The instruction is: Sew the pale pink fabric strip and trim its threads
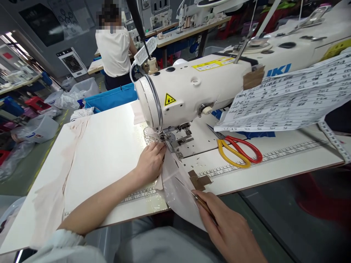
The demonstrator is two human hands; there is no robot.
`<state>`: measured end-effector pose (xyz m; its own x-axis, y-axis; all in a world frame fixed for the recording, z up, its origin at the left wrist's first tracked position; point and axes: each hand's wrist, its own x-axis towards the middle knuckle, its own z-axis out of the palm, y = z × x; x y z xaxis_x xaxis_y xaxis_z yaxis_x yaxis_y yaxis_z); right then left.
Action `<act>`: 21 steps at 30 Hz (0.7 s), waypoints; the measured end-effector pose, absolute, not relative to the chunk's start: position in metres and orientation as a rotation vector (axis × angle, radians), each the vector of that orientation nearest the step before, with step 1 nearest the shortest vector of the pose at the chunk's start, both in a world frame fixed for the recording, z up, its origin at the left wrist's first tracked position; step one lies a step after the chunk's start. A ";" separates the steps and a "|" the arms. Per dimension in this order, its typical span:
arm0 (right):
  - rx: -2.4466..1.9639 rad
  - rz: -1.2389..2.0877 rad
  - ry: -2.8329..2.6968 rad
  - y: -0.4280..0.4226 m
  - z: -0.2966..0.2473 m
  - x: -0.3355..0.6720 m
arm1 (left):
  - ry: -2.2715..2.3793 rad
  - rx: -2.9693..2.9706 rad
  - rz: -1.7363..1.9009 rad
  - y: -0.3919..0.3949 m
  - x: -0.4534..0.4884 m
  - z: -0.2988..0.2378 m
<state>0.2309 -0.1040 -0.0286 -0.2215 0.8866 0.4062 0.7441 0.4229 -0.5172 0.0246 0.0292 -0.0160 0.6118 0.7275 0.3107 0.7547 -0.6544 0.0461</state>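
Observation:
My left hand point(150, 162) lies on a pale pink fabric piece point(175, 190), fingers curled, pressing it down just left of the presser foot point(168, 137) of a white sewing machine point(192, 89). My right hand point(229, 228) is at the table's front edge, closed on a thin brown-handled tool point(203, 204) whose tip rests on the fabric. The fabric runs from the needle area down over the table edge toward my lap.
Red-and-yellow scissors point(237, 149) lie right of the needle plate. A printed paper sheet point(290, 98) hangs off the machine. Brown tape patches point(199, 180) sit near a ruler strip. More pink fabric point(68, 160) drapes at the table's left. A person in white point(114, 51) stands behind.

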 end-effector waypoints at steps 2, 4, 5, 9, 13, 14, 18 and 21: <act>-1.363 0.291 -2.025 -0.103 -0.028 0.232 | -1.250 -2.779 -0.488 0.028 0.022 -0.015; -1.369 0.292 -2.028 -0.104 -0.029 0.232 | -1.248 -2.802 -0.498 0.028 0.019 -0.014; -1.375 0.286 -2.027 -0.104 -0.030 0.233 | -1.249 -2.807 -0.503 0.029 0.018 -0.014; -1.394 0.255 -2.029 -0.105 -0.031 0.234 | -1.273 -2.809 -0.530 0.028 0.017 -0.015; -1.452 0.217 -2.062 -0.101 -0.031 0.234 | -1.293 -2.808 -0.522 0.028 0.019 -0.017; -1.459 0.193 -2.072 -0.100 -0.030 0.233 | -1.295 -2.804 -0.508 0.027 0.019 -0.018; -1.478 0.127 -2.101 -0.094 -0.028 0.229 | -1.305 -2.798 -0.451 0.026 0.020 -0.016; -1.492 0.110 -2.122 -0.091 -0.026 0.226 | -1.320 -2.798 -0.445 0.023 0.020 -0.014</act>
<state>0.2258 -0.0910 -0.0260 -0.2421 0.8932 0.3788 0.8492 0.3839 -0.3626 0.0201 0.0226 -0.0137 0.6025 0.7540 0.2617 0.7586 -0.6429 0.1057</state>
